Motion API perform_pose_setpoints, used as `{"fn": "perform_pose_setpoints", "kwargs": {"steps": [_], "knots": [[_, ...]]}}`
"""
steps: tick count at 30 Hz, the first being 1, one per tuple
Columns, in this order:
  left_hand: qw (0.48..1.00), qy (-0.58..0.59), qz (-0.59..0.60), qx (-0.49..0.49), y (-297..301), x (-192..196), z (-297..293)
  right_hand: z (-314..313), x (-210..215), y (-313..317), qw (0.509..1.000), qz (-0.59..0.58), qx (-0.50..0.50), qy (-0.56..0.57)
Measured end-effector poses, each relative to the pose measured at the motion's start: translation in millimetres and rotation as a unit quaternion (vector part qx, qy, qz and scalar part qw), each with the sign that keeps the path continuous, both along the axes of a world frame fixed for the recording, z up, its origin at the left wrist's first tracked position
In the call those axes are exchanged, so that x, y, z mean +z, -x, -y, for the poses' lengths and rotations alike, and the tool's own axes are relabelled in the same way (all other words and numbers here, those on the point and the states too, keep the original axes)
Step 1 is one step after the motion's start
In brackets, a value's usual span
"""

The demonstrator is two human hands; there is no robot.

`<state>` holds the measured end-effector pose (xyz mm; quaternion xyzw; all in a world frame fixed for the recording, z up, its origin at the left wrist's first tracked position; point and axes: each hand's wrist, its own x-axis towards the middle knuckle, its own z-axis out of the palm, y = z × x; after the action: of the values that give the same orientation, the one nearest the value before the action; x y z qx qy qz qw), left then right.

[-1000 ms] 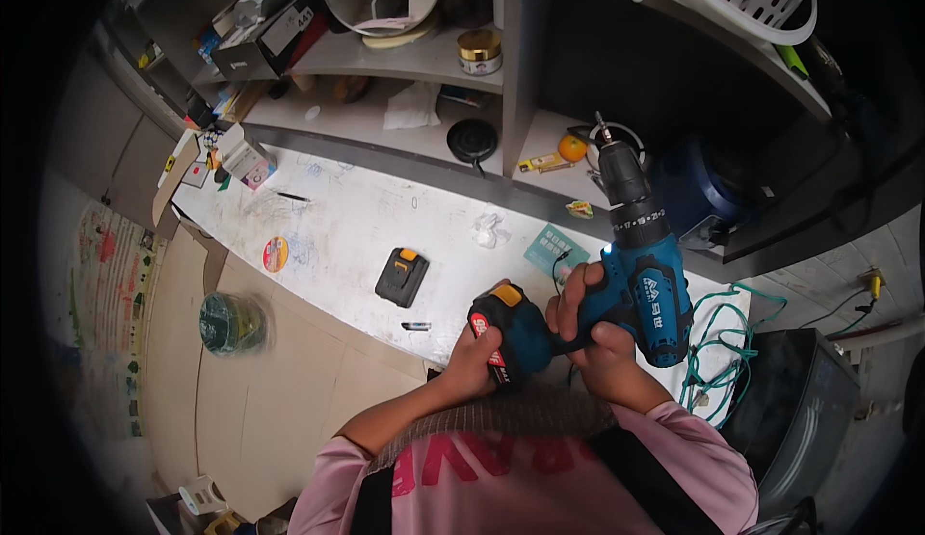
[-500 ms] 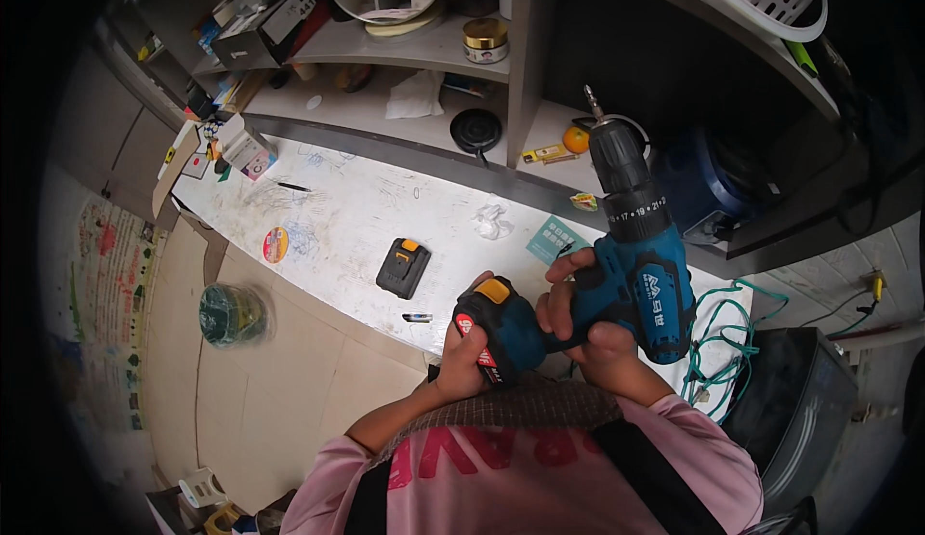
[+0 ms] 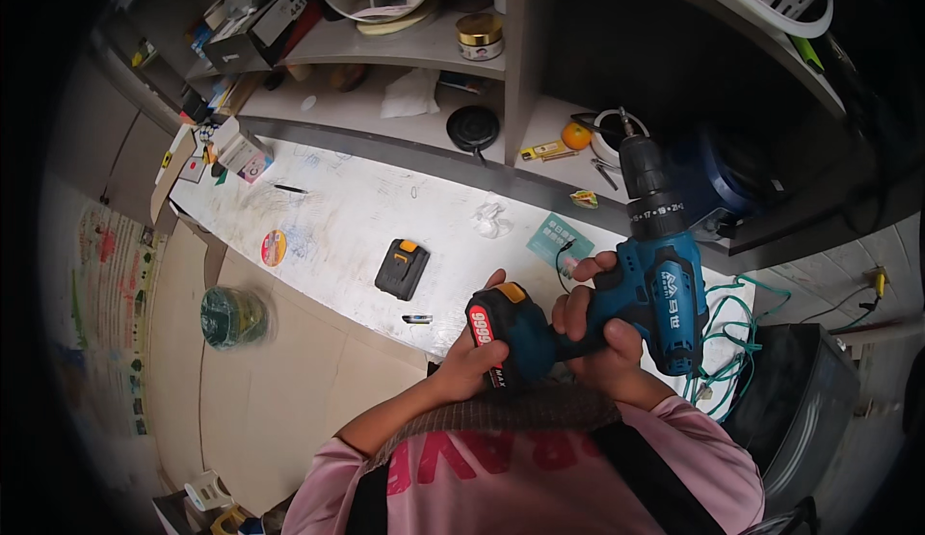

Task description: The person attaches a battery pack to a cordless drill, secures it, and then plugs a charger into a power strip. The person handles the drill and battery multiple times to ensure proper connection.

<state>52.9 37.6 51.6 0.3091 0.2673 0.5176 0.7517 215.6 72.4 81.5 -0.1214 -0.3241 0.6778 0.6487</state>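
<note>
Here, drill (image 3: 665, 294) in fingers (image 3: 575, 313), gold-lidded jar (image 3: 480, 41) on shelf (image 3: 409, 49).

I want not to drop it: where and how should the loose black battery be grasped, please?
Likely from above, across the two longer sides of the black battery: it lies blocky and flat on the white table, those sides uncovered, the orange tab at its far end.
</note>
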Motion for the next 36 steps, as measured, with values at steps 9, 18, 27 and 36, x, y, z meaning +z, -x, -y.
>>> {"fn": "perform_pose_setpoints", "kwargs": {"steps": [9,18,27,36], "knots": [[0.998,-0.005,-0.034,0.061,-6,-3,11,1,-5,-8,0.998,-0.017,0.056,0.027],[0.998,-0.022,-0.024,-0.053,3,41,-13,-27,-6,-12,0.94,-0.307,0.101,0.111],[0.998,-0.02,-0.043,-0.04,7,34,-18,-49,-7,-11,0.909,-0.199,0.201,0.306],[0.997,0.007,0.036,-0.067,21,44,-15,-46,-15,11,0.882,-0.086,0.211,0.412]]}}
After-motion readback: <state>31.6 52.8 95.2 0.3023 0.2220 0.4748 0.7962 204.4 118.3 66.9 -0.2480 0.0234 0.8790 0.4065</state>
